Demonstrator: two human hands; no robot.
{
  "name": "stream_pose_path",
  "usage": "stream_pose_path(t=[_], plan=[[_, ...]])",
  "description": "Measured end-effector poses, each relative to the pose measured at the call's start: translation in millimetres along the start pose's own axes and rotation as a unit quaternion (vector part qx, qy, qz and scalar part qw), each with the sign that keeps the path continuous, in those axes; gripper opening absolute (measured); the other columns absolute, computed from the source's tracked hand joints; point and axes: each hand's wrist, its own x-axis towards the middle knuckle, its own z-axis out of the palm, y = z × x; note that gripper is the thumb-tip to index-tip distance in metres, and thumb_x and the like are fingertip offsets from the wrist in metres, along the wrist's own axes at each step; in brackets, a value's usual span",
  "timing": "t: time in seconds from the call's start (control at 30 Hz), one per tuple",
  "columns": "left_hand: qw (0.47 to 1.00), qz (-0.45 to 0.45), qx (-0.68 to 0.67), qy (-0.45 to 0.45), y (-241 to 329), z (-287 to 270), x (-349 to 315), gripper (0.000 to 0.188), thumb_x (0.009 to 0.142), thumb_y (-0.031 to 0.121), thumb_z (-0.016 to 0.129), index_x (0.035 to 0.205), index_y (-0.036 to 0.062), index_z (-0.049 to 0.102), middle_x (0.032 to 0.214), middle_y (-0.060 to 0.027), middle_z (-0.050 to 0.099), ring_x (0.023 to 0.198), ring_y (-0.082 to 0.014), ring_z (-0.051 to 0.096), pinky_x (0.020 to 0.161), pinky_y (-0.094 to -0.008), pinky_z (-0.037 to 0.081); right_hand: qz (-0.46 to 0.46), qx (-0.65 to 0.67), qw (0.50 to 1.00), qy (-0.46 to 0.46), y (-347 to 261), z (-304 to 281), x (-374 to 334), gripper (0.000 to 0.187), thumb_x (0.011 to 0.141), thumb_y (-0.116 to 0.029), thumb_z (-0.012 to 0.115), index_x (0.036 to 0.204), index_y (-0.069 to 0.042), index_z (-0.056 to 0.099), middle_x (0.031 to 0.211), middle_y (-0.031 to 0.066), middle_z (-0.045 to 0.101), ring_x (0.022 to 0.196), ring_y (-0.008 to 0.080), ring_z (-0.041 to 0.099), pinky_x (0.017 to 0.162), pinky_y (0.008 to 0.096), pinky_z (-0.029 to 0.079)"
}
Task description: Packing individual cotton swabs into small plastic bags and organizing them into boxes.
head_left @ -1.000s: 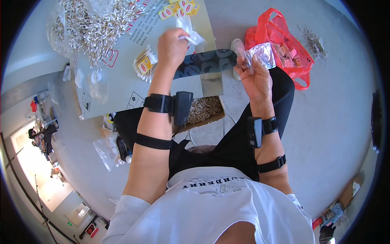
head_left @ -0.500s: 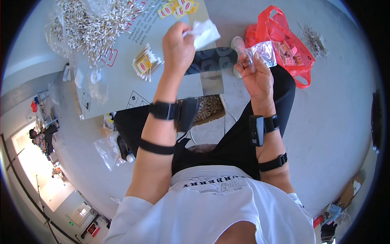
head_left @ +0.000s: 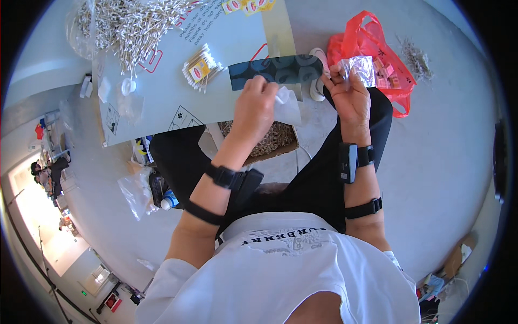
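My left hand (head_left: 254, 110) is closed over the near edge of the table, pinching a whitish translucent plastic piece (head_left: 288, 109) that hangs to its right. My right hand (head_left: 352, 105), above my right knee, grips a clear, shiny plastic bag (head_left: 364, 70) between thumb and fingers. On the table (head_left: 156, 110) lies a bundle of cotton swabs (head_left: 200, 69) with a yellow label. A dark film strip with rounded shapes (head_left: 276, 72) lies just beyond my left hand. Below that hand, a carton of cotton swabs (head_left: 278, 139) shows between my legs, partly covered by my forearm.
Loose cotton swabs (head_left: 132, 32) spill from a clear bag at the far left. Yellow cards (head_left: 251, 6) lie at the table's far edge, and a white roll (head_left: 128, 86) at its left. On the floor stands a red bag (head_left: 353, 46) with small pink boxes; thin sticks (head_left: 415, 56) lie beyond.
My left hand has come down toward me and slightly right, carrying the whitish plastic piece off the far part of the table. My right hand has shifted slightly right, still holding the clear bag.
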Motion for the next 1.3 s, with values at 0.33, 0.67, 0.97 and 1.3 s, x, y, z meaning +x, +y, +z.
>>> stream_pose_path(t=[0.33,0.67,0.97,1.3], plan=[[0.988,0.151,-0.017,-0.008,37.4,29.9,-13.1,0.018,0.067,0.003,0.058,0.084,0.0008,0.055,0.089,-0.0106,0.05,0.084,-0.0268,0.054,0.067,-0.0342,0.049,0.03,-0.11,0.986,-0.125,9.5,41.4,7.2,0.017,0.092,-0.01,0.046,0.102,0.001,0.055,0.093,0.0121,0.061,0.091,0.0246,0.06,0.086,0.0489,0.047],[0.989,0.123,0.075,-0.041,33.2,26.7,-28.2,0.042,0.07,0.008,0.059,0.108,-0.0063,0.05,0.115,-0.0215,0.047,0.11,-0.0369,0.046,0.092,-0.0396,0.041,0.065,-0.13,0.982,-0.12,27.0,66.7,9.9,0.02,0.091,-0.008,0.049,0.103,0.007,0.056,0.098,0.0162,0.061,0.091,0.0282,0.062,0.087,0.0503,0.048],[0.996,0.015,0.015,-0.087,63.0,50.1,2.9,0.056,0.08,0.019,0.058,0.12,-0.0148,0.039,0.131,-0.0377,0.025,0.125,-0.051,0.024,0.104,-0.0535,0.022,0.022,-0.173,0.981,-0.081,24.8,73.6,0.8,0.019,0.091,-0.008,0.05,0.1,0.008,0.056,0.094,0.0158,0.061,0.087,0.0255,0.062,0.08,0.0389,0.052],[0.993,0.0,-0.026,0.118,46.8,83.4,62.3,0.074,0.074,0.024,0.062,0.126,-0.0167,0.028,0.132,-0.0367,0.022,0.121,-0.0542,0.023,0.104,-0.0538,0.017,0.001,-0.137,0.988,-0.067,9.9,77.7,13.1,0.018,0.09,-0.008,0.05,0.099,0.007,0.057,0.094,0.0155,0.062,0.089,0.0281,0.062,0.081,0.0436,0.052]])
